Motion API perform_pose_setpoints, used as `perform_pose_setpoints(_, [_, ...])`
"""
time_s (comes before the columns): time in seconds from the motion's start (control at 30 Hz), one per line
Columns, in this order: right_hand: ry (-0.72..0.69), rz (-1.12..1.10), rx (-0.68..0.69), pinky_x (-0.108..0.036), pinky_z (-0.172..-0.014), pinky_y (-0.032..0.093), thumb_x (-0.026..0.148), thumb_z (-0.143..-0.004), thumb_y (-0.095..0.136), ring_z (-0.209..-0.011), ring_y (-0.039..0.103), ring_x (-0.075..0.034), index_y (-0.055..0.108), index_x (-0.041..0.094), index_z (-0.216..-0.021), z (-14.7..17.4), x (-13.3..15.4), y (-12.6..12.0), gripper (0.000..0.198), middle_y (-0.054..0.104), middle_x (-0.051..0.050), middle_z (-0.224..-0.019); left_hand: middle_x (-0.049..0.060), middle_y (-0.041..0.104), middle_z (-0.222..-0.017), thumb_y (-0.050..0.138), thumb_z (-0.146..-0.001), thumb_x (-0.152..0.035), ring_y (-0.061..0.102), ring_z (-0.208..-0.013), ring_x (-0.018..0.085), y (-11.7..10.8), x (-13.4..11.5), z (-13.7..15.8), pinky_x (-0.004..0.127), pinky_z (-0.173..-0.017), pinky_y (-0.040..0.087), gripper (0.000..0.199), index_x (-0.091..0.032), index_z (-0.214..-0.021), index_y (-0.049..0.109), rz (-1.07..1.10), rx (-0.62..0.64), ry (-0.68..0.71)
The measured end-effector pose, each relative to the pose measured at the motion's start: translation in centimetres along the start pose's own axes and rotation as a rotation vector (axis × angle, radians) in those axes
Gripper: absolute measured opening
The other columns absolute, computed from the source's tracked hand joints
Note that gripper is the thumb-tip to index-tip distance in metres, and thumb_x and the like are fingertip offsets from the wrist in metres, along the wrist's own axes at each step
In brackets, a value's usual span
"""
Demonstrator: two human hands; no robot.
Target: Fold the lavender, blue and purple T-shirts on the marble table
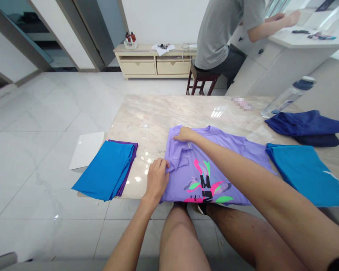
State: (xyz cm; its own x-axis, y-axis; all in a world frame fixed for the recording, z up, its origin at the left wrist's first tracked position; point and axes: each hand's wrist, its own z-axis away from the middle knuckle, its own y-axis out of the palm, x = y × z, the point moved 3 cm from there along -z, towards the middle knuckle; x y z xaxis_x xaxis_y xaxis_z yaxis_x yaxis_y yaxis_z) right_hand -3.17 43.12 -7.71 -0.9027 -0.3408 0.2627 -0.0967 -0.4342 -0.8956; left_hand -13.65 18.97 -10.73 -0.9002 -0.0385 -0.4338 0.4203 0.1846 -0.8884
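Note:
A lavender T-shirt with a bright pink, green and black print lies spread on the marble-topped table in front of my knees. Its left part, with the sleeve, is folded inward. My left hand has its fingers curled on the shirt's left edge, the fingertips partly hidden. Farther up, my right hand pinches the cloth near the upper left corner, with my right forearm crossing above the shirt.
Folded blue and purple clothes lie at the table's left edge. Folded teal cloth, dark blue cloth and a clear water bottle are on the right. Beyond, a person sits on a stool at a counter.

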Motion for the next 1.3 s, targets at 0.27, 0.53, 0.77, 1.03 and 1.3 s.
perform_pose_setpoints(0.27, [-0.177,-0.119,0.016,-0.031,-0.095,0.054,0.065,-0.114,0.054,-0.108,0.078,-0.028,0.082,0.014,-0.121,-0.7,1.1,-1.2,0.058,0.084,-0.014,-0.101,0.008,0.073,-0.121,0.059,-0.098,-0.003,0.076,-0.101,0.026,1.0,0.1,0.5,0.037,-0.088,0.059,0.042,-0.024,-0.134,0.064,-0.114,0.005,-0.120])
perform_pose_setpoints(0.53, [-0.288,-0.078,0.145,-0.027,-0.089,0.050,0.039,-0.090,0.087,-0.095,0.071,-0.021,0.078,0.019,-0.086,0.6,-2.4,-1.6,0.023,0.079,-0.004,-0.092,0.009,0.074,-0.129,0.062,-0.104,-0.013,0.079,-0.102,0.026,1.0,-0.4,0.1,0.036,-0.086,0.061,0.038,-0.025,-0.140,0.064,-0.196,0.063,-0.159])
perform_pose_setpoints(0.77, [-0.061,-0.474,0.063,-0.020,-0.065,0.049,0.033,-0.099,0.083,-0.075,0.063,-0.012,0.074,0.014,-0.109,2.3,-3.1,-2.6,0.023,0.076,-0.005,-0.092,0.010,0.074,-0.126,0.060,-0.103,-0.011,0.079,-0.097,0.027,1.1,-0.4,0.2,0.038,-0.083,0.061,0.039,-0.024,-0.140,0.063,-0.222,0.065,-0.150])
perform_pose_setpoints(1.03, [-0.003,-0.350,0.262,-0.028,-0.067,0.063,0.064,-0.078,0.099,-0.061,0.067,-0.014,0.084,0.016,-0.113,2.3,-6.6,-2.1,0.061,0.080,-0.006,-0.090,0.010,0.074,-0.124,0.060,-0.101,-0.008,0.078,-0.097,0.027,1.4,-0.1,0.2,0.037,-0.082,0.061,0.043,-0.024,-0.140,0.062,-0.150,0.027,-0.107])
perform_pose_setpoints(1.3, [-0.128,-0.088,0.145,-0.027,-0.085,0.060,0.047,-0.088,0.094,-0.088,0.078,-0.022,0.090,0.016,-0.107,1.9,-6.9,-2.3,0.037,0.084,-0.009,-0.096,0.008,0.072,-0.126,0.067,-0.095,-0.006,0.073,-0.116,0.027,0.3,-0.1,0.8,0.036,-0.091,0.061,0.038,-0.027,-0.126,0.068,0.068,-0.068,-0.111])
